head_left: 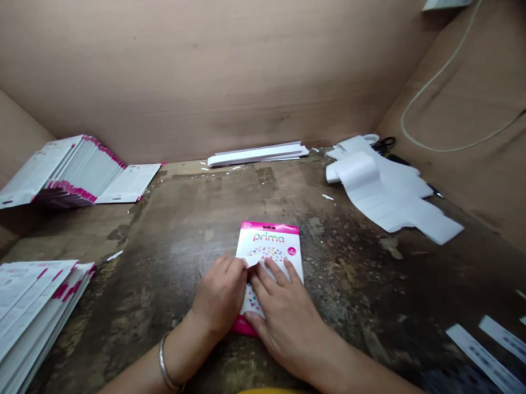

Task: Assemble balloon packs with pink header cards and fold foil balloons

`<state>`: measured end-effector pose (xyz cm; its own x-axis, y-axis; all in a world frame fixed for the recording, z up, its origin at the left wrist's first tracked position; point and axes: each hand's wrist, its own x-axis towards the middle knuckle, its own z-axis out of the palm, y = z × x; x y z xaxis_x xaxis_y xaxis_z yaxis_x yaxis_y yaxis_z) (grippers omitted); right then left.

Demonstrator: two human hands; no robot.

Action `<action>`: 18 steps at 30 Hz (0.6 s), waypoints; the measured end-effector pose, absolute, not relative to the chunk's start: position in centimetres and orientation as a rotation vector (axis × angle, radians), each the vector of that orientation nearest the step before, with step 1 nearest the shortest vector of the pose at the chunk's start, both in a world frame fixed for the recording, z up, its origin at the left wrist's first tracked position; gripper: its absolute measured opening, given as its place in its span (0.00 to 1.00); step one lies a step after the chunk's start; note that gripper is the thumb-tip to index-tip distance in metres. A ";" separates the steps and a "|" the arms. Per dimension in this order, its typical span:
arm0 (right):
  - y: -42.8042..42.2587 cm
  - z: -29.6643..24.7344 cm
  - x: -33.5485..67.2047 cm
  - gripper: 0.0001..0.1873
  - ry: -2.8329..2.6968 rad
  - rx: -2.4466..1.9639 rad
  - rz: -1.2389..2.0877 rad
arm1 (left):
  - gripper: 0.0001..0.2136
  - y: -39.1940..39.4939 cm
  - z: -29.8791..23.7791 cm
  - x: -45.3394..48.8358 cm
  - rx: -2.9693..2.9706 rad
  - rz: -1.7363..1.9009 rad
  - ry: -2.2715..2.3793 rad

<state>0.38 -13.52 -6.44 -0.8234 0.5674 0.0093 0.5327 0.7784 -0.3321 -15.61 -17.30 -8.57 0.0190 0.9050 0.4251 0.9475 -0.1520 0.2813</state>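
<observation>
A white card with a pink top band and the word "prima" (271, 241) lies flat on the worn dark table (169, 240) in front of me. My left hand (219, 296) rests on the card's left edge, its fingers curled and pinched at something small that I cannot make out. My right hand (284, 311) lies flat on the card's lower half with its fingers stretched out, the fingertips meeting those of the left hand near the card's middle. A metal bangle (167, 364) sits on my left wrist.
Fanned stacks of white and pink cards lie at the far left (63, 169) and near left (29, 303). A flat white stack (257, 154) sits by the back wall. Curled white paper strips (387, 187) and scissors (384, 143) lie at right. Label strips (492, 350) lie near right.
</observation>
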 end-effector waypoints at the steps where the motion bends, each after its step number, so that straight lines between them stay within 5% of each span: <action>1: -13.5 -6.3 0.1 0.30 -2.852 -0.898 0.501 | 0.06 -17.3 -8.6 -15.6 -2.187 -0.783 -2.001; 18: -13.4 -6.3 2.8 0.46 -2.962 -0.850 0.700 | 0.06 -17.5 -8.6 -15.7 -2.186 -0.720 -2.021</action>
<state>2.80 -13.40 -6.27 -0.8552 0.5001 -0.1363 0.5082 0.7571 -0.4104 -15.69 -17.52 -8.58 0.0204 0.9219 0.3869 0.9588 -0.1277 0.2537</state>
